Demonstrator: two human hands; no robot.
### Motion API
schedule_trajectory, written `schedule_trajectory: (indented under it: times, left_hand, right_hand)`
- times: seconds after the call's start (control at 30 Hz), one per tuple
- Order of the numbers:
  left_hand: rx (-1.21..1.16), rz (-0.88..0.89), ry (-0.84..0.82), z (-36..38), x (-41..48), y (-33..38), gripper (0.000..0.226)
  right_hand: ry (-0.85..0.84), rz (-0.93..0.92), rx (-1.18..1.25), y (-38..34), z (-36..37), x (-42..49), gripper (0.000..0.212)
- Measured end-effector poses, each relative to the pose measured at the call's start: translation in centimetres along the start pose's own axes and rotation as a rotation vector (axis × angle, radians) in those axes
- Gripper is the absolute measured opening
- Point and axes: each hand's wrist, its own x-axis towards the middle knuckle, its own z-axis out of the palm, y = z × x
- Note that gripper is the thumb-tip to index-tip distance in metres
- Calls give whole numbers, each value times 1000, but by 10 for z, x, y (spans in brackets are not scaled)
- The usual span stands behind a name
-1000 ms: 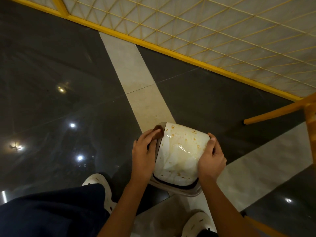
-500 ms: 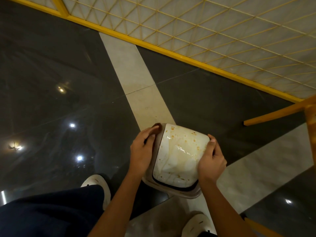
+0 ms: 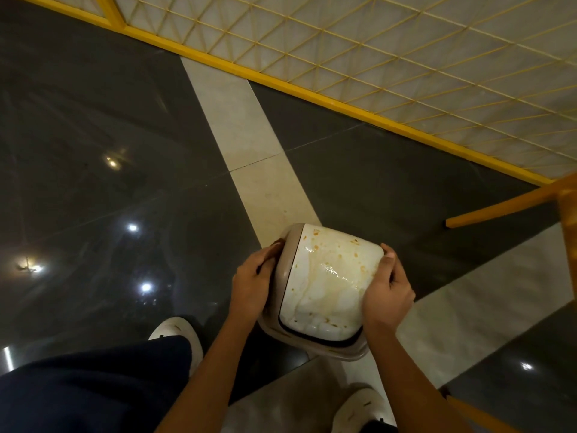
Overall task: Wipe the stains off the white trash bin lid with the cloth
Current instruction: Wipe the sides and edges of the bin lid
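The white lid [image 3: 331, 282] tops the trash bin [image 3: 315, 346] at about 5 o'clock in the view, over a dark polished floor [image 3: 93, 151]. Its glossy face is spotted with orange-brown stains [image 3: 316, 246] and pale streaks. The left hand [image 3: 254, 285] has its grip clamped on the trash bin's beige frame at 9 o'clock. The right hand [image 3: 388, 292] has its grip clamped on the 3 o'clock side, thumb on the lid's edge. A yellow mesh fence [image 3: 406, 57] spans 12 to 2 o'clock, and a white shoe [image 3: 175, 334] shows at 7 o'clock

Right grip [image 3: 388, 295] fingertips hidden behind lid [image 3: 327, 285]
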Motion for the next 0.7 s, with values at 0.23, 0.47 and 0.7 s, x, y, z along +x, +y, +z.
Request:
schedule_trajectory:
  times: [0.23, 0.47, 0.7]
  left_hand:
    - [31, -23, -61, 6, 33, 15, 27]
    - [-69, 6, -53, 11, 33, 20, 27]
    - [91, -42, 9, 12, 40, 8, 27]
  right_hand:
    - [-2, 0, -26, -1, 1, 0, 33]
    - [19, 26, -1, -1, 1, 1, 34]
    - [22, 46, 7, -4, 1, 0, 34]
